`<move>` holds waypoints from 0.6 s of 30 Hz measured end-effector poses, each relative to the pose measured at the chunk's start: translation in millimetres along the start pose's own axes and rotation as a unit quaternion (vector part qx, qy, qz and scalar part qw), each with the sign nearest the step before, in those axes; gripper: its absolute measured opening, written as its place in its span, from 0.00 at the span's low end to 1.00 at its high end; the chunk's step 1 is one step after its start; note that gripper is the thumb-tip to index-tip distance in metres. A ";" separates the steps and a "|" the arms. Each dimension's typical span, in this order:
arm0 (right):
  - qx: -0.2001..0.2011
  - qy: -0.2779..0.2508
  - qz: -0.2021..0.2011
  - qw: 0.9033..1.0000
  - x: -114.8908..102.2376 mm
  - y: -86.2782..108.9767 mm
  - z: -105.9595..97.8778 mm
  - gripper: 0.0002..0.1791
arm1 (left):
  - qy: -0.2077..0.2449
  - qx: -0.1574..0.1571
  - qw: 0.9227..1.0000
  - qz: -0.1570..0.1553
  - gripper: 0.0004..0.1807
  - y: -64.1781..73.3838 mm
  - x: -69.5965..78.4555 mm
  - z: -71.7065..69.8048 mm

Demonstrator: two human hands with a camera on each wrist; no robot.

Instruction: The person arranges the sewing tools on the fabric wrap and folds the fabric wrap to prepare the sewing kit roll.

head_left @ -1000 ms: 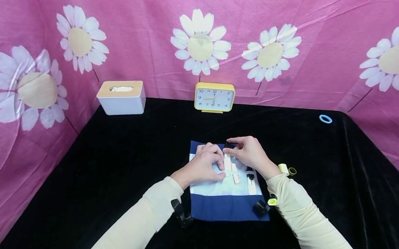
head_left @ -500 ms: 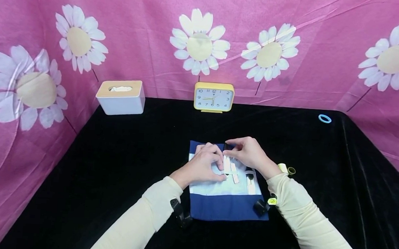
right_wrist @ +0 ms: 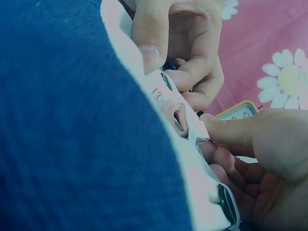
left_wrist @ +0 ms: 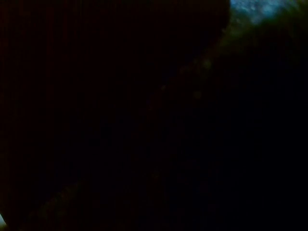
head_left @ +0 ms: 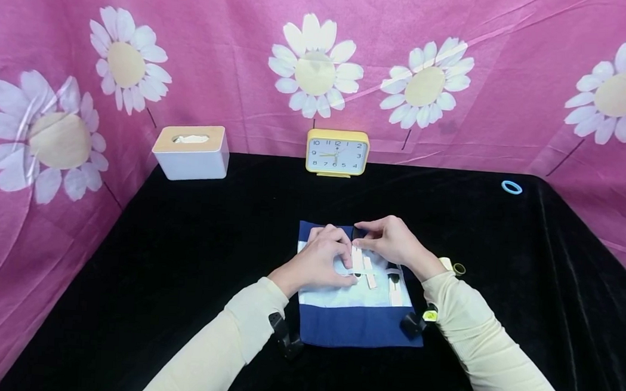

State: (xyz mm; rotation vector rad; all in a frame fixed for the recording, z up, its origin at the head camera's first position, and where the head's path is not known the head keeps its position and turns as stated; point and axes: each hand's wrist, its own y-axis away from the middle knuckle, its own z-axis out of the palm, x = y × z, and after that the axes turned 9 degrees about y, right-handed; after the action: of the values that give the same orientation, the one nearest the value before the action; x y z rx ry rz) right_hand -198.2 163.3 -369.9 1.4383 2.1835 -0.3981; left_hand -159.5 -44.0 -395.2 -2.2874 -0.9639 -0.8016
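Cloth organizer (head_left: 360, 328) lies flat on the black table (head_left: 207, 255), the left hand (head_left: 321, 257) resting on it, seemingly to steady it; whether those fingers pinch anything, I can't tell. And the right hand (head_left: 391, 241) pinches a slim dark-ended item (head_left: 356, 232) near the far edge, presumably for control.

The left hand (head_left: 322, 257) holds a blue-and-white cloth (head_left: 356, 328). The right hand (head_left: 393, 243) pinches a dark item (head_left: 356, 233) at its far edge.
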 end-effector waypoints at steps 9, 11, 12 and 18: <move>-0.005 0.003 -0.008 1.000 0.9 0.9 -0.6 0.24 | 0.010 -0.004 1.000 0.003 0.12 -1.0 -0.4 -2.2; -0.007 0.005 -0.010 1.000 0.9 1.0 -1.0 0.24 | 0.014 -0.005 1.000 0.003 0.11 -1.1 -0.3 -2.8; -0.010 0.006 -0.011 1.000 1.1 1.0 -1.2 0.24 | 0.015 -0.006 1.000 0.003 0.11 -1.2 -0.3 -3.0; -0.027 0.001 -0.028 0.999 2.3 2.0 -2.0 0.24 | 0.013 -0.001 1.000 0.003 0.07 -1.8 -0.9 -2.7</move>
State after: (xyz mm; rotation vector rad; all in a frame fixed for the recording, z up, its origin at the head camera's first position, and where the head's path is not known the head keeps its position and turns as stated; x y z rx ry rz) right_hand -197.6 166.9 -369.4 1.3505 2.2225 -0.3541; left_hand -162.3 -45.1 -393.5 -2.2755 -0.9458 -0.8282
